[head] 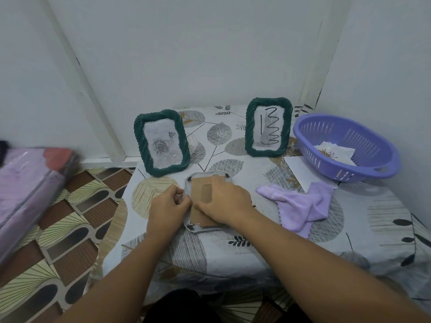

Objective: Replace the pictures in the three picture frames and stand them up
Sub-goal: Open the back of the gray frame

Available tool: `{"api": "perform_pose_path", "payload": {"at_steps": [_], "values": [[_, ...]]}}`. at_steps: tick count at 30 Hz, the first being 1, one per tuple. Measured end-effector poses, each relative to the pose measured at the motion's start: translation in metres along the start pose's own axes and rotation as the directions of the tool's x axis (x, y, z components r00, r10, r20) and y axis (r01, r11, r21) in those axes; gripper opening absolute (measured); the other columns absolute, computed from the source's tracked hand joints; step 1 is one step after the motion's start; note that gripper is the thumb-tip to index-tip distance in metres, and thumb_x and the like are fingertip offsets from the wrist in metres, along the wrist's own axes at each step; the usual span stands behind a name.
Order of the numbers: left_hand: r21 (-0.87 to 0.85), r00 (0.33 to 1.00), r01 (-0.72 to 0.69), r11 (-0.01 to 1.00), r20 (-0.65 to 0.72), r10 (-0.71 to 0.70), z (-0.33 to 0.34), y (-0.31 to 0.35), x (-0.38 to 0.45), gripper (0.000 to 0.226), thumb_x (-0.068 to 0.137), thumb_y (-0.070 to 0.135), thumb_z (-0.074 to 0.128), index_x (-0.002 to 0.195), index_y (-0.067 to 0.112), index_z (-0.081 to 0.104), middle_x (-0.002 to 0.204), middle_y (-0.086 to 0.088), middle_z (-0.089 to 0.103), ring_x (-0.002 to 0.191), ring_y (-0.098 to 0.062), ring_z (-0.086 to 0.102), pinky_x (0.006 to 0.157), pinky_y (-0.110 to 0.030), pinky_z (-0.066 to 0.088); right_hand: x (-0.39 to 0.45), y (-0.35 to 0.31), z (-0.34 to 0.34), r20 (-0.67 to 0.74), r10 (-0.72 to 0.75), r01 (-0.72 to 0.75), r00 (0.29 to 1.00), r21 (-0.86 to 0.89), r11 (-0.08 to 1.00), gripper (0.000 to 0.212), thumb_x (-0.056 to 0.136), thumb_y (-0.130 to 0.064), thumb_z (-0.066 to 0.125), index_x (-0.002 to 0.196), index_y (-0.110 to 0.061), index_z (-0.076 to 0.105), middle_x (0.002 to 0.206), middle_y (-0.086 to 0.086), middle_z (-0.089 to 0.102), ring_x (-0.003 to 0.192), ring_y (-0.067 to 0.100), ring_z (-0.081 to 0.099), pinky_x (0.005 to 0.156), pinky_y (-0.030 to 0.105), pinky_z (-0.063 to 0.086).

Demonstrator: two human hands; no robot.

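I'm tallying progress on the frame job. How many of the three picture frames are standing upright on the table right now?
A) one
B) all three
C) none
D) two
D: two green frames stand upright, the rose-picture frame and the squiggle-drawing frame, while the third frame lies face down under the left hand and right hand.

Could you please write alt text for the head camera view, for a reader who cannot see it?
A person's left hand pinches a clip at the edge of a picture frame lying face down on a leaf-patterned table, while the right hand presses its cardboard backing. Two green frames stand behind; a purple cloth and purple basket sit right.
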State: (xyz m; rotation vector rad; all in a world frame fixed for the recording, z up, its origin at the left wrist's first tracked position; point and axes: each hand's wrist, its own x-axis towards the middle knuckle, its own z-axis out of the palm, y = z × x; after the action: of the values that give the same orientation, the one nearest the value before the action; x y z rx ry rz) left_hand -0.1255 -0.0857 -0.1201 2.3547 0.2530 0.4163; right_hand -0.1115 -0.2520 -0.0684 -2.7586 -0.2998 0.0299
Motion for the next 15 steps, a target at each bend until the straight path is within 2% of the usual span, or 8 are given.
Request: {"api": "perform_pose_path", "payload": {"at_steps": [4, 10, 15], "values": [[0.0, 1.0, -0.006, 1.0, -0.003, 0.006, 0.0004, -0.0009, 0.0003, 0.004, 0.087, 0.026, 0.07, 0.089, 0.023, 0.067, 0.066, 0.007, 0.063, 0.068, -0.008, 0.058, 0.061, -0.025, 0.042, 0.0015, -0.0051, 0.0017, 0.012, 0.038, -0.038, 0.999, 0.006, 0.999, 0.071, 0.083, -0.066, 0.057, 0.131, -0.015, 0.044, 0.13, 0.008, 0.058, 0.116, 0.034, 0.059, 0.088, 0.04, 0.047], [-0.023, 1.0, 0.005, 1.0, 0.005, -0.005, -0.0007, -0.0002, -0.0001, 0.005, 0.088, 0.027, 0.071, 0.088, 0.023, 0.067, 0.067, 0.007, 0.063, 0.067, -0.006, 0.058, 0.059, -0.023, 0.039, -0.0023, -0.0033, -0.0004, -0.033, 0.074, -0.069, 0.997, 0.121, 0.99, 0.065, 0.078, -0.066, 0.061, 0.117, -0.016, 0.044, 0.113, 0.008, 0.062, 0.104, 0.034, 0.062, 0.086, 0.041, 0.051], [-0.025, 1.0, 0.003, 1.0, 0.006, -0.003, -0.0021, 0.0007, -0.0003, 0.006, 0.088, 0.028, 0.07, 0.088, 0.024, 0.067, 0.066, 0.007, 0.062, 0.067, -0.007, 0.058, 0.059, -0.025, 0.039, -0.0032, -0.0018, -0.0015, -0.026, 0.079, -0.074, 0.997, 0.16, 0.984, 0.067, 0.077, -0.063, 0.062, 0.122, -0.017, 0.046, 0.112, 0.008, 0.063, 0.102, 0.033, 0.062, 0.085, 0.041, 0.053]]}}
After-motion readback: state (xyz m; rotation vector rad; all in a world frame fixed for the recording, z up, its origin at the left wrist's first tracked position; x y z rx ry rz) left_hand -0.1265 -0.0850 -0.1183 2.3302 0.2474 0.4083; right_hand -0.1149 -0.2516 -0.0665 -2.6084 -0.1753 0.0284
